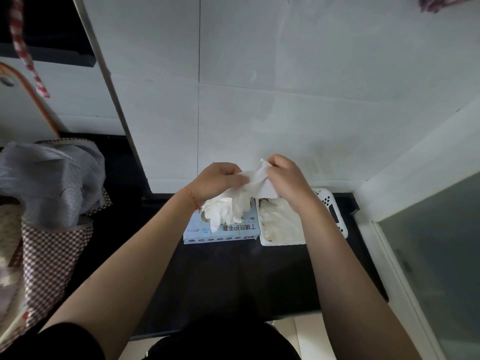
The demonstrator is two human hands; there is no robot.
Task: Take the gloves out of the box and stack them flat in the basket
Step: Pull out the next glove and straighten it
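A light blue glove box (233, 231) lies on the black counter with white gloves bulging out of its top opening. Right beside it stands a white plastic basket (335, 219) with several white gloves (279, 222) lying inside. Above the box I hold one white glove (253, 187) between both hands. My left hand (217, 181) grips its left part, and my right hand (285, 180) pinches its upper edge. The glove's fingers hang down over the box opening.
The black counter (233, 276) ends near me at its front edge. A white tiled wall rises behind the box and basket. A checked bag holding grey plastic (52, 193) stands at the left. A white ledge and glass panel (428, 242) border the right.
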